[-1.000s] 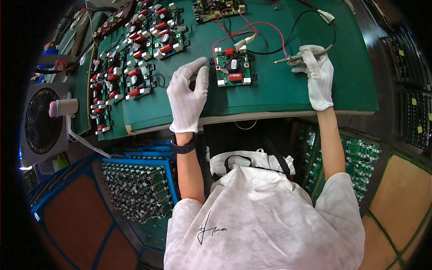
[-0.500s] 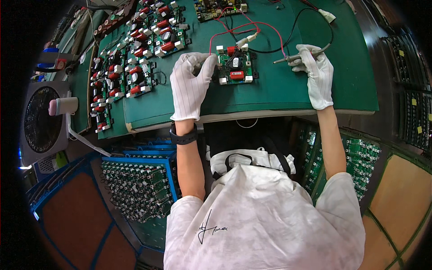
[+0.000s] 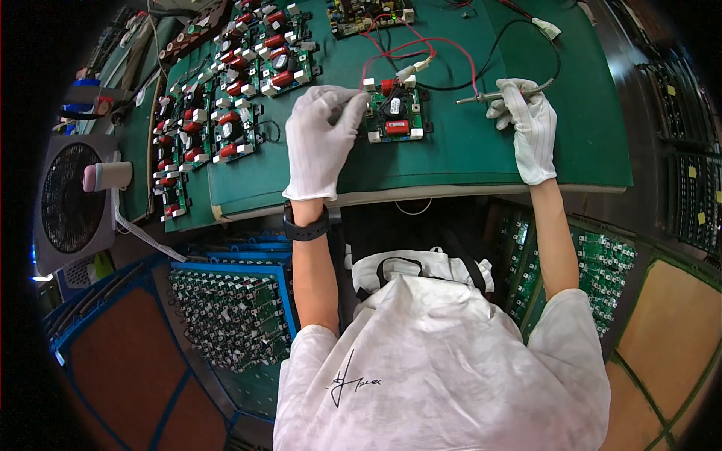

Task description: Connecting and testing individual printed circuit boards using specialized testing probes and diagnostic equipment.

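Note:
A small green circuit board (image 3: 383, 129) with red and black parts and white blocks lies flat on the bench. At its upper left corner is my left hand (image 3: 320, 146), in a white glove, thumb and forefinger pinched on the end of a thin red wire (image 3: 470, 62). Whatever tip the wire has is hidden by the fingers. That wire arcs over to a slim metal-tipped test probe (image 3: 481, 98), which my gloved right hand (image 3: 532, 131) holds to the right of the board, its tip pointing left. A white plug (image 3: 406, 73) on leads rests at the board's top edge.
Several similar boards (image 3: 229, 135) crowd the bench's left side. A larger board (image 3: 368, 16) with wires sits at the back. A black cable (image 3: 490, 56) loops behind the probe. Left of the bench stands a fan (image 3: 71, 199); racks of boards (image 3: 226, 316) flank me below.
My left hand has shifted slightly right, and the wire's left end with it. My right hand and the probe have barely moved.

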A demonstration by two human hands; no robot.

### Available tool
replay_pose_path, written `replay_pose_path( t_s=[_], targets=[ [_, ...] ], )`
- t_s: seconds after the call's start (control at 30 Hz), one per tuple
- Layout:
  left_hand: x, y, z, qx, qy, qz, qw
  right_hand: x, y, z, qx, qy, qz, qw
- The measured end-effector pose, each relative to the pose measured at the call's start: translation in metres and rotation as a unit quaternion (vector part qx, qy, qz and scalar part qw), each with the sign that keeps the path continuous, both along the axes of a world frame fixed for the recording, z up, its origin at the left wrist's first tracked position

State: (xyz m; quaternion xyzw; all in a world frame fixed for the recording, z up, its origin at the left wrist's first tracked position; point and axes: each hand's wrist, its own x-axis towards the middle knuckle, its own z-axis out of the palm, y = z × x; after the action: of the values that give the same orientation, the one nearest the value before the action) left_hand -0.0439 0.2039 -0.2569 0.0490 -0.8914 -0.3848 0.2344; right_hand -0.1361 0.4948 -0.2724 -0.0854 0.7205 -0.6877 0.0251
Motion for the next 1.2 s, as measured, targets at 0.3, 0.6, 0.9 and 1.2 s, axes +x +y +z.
replay_pose_path(
  t_s=[0.3, 0.6, 0.9, 1.2],
  targets=[
    [0.001, -0.004, 0.000, 0.059, -0.025, -0.037, 0.997, 0.001, 0.001, -0.001, 0.004, 0.008, 0.005, 1.000],
    [-0.006, 0.000, -0.005, -0.014, 0.006, -0.029, 0.999, 0.001, -0.001, 0.004, -0.004, -0.002, -0.006, 1.000],
    [0.003, 0.001, -0.021, 0.027, 0.039, -0.054, 0.997, -0.002, -0.024, 0.011, 0.008, 0.010, 0.114, 0.993],
    [0.003, 0.000, -0.025, -0.009, 0.035, -0.035, 0.999, -0.004, -0.032, -0.004, 0.051, 0.008, 0.148, 0.988]
  ],
)
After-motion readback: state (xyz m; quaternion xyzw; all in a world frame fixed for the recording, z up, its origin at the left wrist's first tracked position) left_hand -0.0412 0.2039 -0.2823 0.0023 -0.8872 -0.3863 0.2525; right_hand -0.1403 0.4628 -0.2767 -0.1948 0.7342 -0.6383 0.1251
